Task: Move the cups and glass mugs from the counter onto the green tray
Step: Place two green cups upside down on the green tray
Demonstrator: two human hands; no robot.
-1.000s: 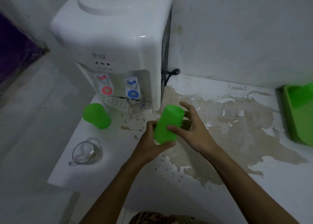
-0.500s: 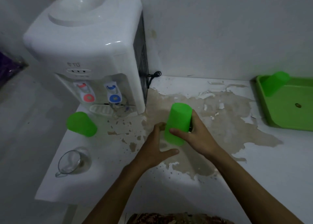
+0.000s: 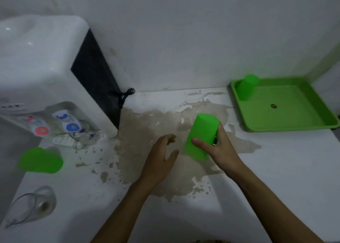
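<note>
since 0.5 s ago: left hand (image 3: 161, 158) came off held green cup (image 3: 200, 136), now spread empty | left: glass mug (image 3: 31, 207) tipped on bench (image 3: 276, 169); blurred green cup (image 3: 40, 160); water dispenser (image 3: 42, 73), writing unreadable | right hand (image 3: 219, 149) wraps cup inverted, likely to carry | green tray (image 3: 287, 127) holds one upturned cup (image 3: 247, 87)

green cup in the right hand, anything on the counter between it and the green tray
Nothing: in the head view only bare, peeling counter separates the held cup from the green tray.
</note>
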